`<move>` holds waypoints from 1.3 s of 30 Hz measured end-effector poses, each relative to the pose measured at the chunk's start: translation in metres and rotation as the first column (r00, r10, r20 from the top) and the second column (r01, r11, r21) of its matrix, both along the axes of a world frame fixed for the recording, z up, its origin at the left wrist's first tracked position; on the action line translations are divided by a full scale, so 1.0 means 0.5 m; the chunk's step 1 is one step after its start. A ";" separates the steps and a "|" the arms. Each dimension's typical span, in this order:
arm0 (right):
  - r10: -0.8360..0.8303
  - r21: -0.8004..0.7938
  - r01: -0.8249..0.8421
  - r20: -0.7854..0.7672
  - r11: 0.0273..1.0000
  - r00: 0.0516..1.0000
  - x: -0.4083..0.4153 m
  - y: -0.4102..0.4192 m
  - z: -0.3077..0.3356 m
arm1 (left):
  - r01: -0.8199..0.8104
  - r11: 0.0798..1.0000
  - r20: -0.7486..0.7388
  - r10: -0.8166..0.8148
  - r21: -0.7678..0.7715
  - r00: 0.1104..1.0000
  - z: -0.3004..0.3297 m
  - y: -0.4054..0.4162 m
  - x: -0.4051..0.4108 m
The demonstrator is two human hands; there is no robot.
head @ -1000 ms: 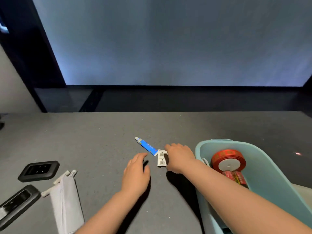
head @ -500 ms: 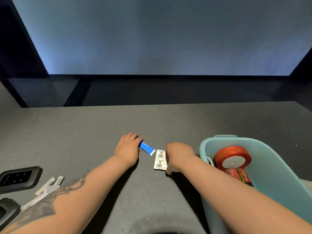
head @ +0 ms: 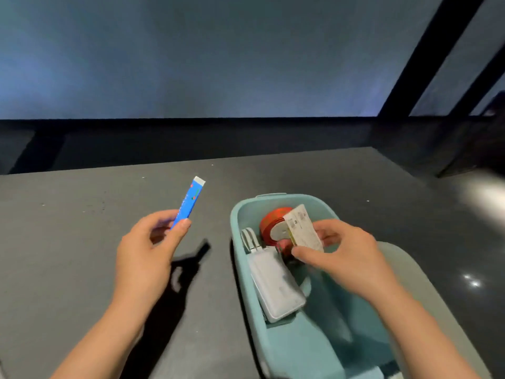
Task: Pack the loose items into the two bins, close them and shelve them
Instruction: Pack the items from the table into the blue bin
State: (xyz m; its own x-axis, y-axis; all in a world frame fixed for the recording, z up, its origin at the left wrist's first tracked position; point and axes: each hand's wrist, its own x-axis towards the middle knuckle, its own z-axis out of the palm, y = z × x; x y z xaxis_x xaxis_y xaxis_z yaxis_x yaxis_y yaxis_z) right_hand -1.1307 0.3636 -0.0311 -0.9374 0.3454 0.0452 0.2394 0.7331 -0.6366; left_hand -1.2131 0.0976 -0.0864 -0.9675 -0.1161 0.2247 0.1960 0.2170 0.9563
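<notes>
Above the grey surface [head: 68, 242], both hands are now lifted, where half a second ago they rested on it beside the items. The left hand [head: 144, 255] pinches the lower end of the blue tube [head: 188, 201] between thumb and fingers, holding it upright in the air, tilted a little to the right; earlier the tube lay flat on the surface. The right hand [head: 347, 255] grips the white packet [head: 303, 231] by its lower edge and holds it over the open teal bin [head: 300, 351], no longer down on the surface. Inside the bin lie a red tape roll [head: 270, 222], partly behind the packet, and a white flat case [head: 276, 285] leaning against the left wall. The view has swung right, so the black objects seen at the left edge before are out of frame.
</notes>
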 end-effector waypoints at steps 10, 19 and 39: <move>-0.117 0.401 -0.094 0.471 0.911 0.875 0.018 0.048 -0.090 | 0.108 0.946 -0.125 -0.152 -0.307 0.980 -0.006 0.190 0.096; -0.098 0.581 -0.330 0.583 0.744 0.807 -0.012 0.029 -0.128 | 0.075 0.937 -0.166 -0.138 -0.341 0.976 -0.020 0.195 0.103; 0.321 0.075 -0.355 0.289 0.932 0.902 0.022 0.015 -0.145 | 0.111 0.933 -0.157 -0.173 -0.341 0.972 -0.031 0.186 0.106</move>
